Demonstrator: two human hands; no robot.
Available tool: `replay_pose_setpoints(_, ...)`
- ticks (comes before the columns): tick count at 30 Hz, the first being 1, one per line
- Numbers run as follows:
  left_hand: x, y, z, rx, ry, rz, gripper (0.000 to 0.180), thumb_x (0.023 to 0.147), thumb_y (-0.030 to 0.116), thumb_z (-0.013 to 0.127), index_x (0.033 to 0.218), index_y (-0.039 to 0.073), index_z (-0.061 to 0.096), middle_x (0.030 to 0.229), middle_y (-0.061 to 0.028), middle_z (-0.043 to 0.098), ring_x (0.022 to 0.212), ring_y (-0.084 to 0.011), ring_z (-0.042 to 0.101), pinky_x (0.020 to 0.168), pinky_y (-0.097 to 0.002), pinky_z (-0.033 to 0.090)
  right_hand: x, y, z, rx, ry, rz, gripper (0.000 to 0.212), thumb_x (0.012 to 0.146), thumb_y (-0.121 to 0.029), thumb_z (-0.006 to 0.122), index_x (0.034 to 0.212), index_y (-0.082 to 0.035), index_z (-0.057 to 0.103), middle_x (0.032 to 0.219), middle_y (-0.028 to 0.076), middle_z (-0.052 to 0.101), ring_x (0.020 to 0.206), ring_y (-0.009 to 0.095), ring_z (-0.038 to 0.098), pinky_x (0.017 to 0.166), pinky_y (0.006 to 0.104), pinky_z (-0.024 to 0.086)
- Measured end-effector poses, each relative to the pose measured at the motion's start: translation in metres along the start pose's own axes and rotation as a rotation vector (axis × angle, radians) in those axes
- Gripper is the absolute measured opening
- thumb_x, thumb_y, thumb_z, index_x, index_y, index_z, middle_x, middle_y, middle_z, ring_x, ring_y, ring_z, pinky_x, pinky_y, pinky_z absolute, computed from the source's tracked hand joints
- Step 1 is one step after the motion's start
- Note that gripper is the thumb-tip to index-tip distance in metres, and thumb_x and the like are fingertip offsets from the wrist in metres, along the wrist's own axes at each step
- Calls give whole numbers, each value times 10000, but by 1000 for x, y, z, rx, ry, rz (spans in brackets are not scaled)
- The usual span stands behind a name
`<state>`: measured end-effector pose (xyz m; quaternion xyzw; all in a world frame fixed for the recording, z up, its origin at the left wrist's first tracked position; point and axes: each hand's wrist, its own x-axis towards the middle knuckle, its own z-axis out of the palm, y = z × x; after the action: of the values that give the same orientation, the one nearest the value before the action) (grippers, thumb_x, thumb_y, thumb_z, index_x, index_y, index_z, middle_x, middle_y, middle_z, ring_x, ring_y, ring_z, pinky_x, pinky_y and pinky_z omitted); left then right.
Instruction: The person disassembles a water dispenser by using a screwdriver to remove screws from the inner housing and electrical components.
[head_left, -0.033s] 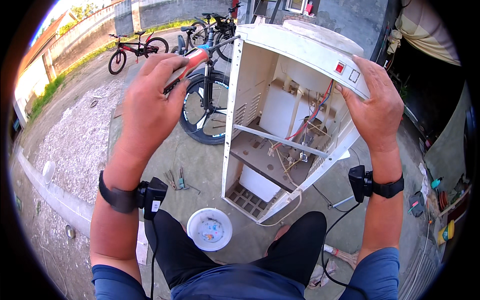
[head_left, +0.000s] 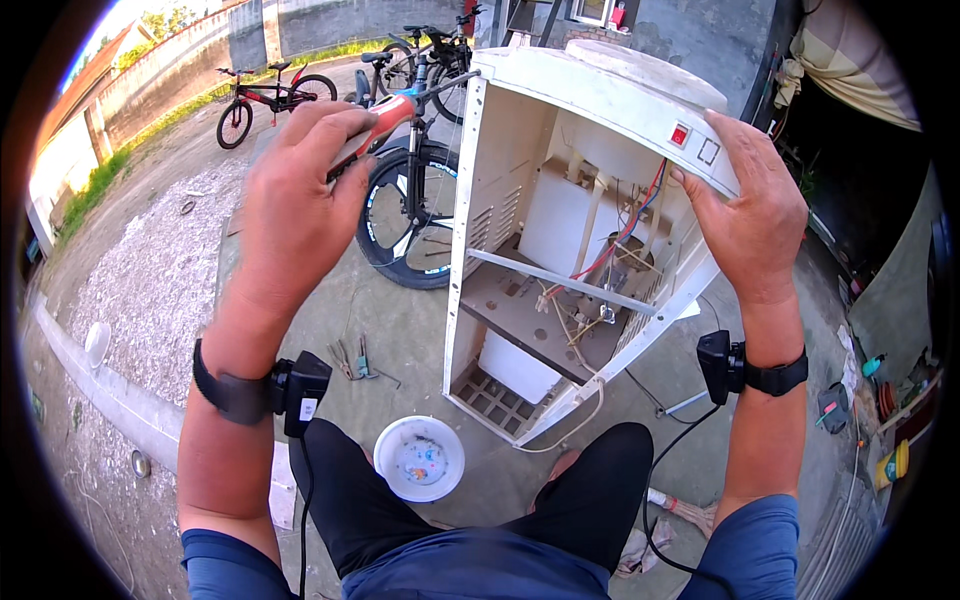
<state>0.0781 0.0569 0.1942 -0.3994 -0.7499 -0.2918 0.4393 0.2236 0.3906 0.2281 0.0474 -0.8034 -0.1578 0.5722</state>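
My left hand is closed round a screwdriver with a red handle. Its dark shaft reaches to the upper left corner of an open white water dispenser, where the tip touches or nearly touches the frame. My right hand grips the dispenser's upper right front edge, fingers over the top and thumb below, beside a red switch. Inside the dispenser, red and blue wires hang down past pale tubes. A metal crossbar spans the open front above a brown shelf.
A white basin holding small bits stands on the ground between my knees and the dispenser. Pliers and other hand tools lie left of the dispenser. Behind my left hand are bicycles. A loose cord hangs at the dispenser's front.
My left wrist and forearm have shifted slightly to the left, with the screwdriver still at the corner. The right hand and the dispenser stay put.
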Motion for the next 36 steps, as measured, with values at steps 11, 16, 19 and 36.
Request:
replay_pose_setpoints(11, 37, -5, -23, 279, -94, 335, 310, 820, -57, 702, 1101, 70, 666, 1055, -97, 613, 951, -286, 655, 801, -376, 534, 1, -2, -2, 14, -30, 24, 548, 704, -147, 867, 1224, -105, 698, 1145, 104, 710, 1018, 280, 699, 879, 352, 562)
replay_pose_setpoints(16, 30, 0, -20, 1, -87, -57, 283, 860, 27, 730, 1125, -7, 636, 1113, -108, 634, 1008, -221, 658, 867, -336, 523, 2, -4, -1, 34, -37, 34, 541, 730, -149, 858, 1243, -104, 694, 1159, 119, 708, 1040, 284, 698, 901, 355, 557)
replay_pose_setpoints(19, 27, -3, -15, -55, -19, -78, 354, 892, 92, 728, 1200, -13, 589, 1083, -110, 648, 979, -185, 655, 872, -313, 515, 2, -5, -1, 30, -23, 28, 558, 699, -138, 865, 1229, -102, 694, 1145, 106, 709, 1017, 278, 699, 879, 349, 560)
replay_pose_setpoints(36, 27, -4, -17, -92, 24, -105, 414, 999, 186, 645, 1346, 34, 478, 1160, -140, 611, 998, -168, 630, 843, -294, 521, 3, -5, -1, 1, -3, 20, 586, 645, -124, 872, 1205, -120, 699, 1126, 63, 710, 972, 263, 701, 832, 329, 569)
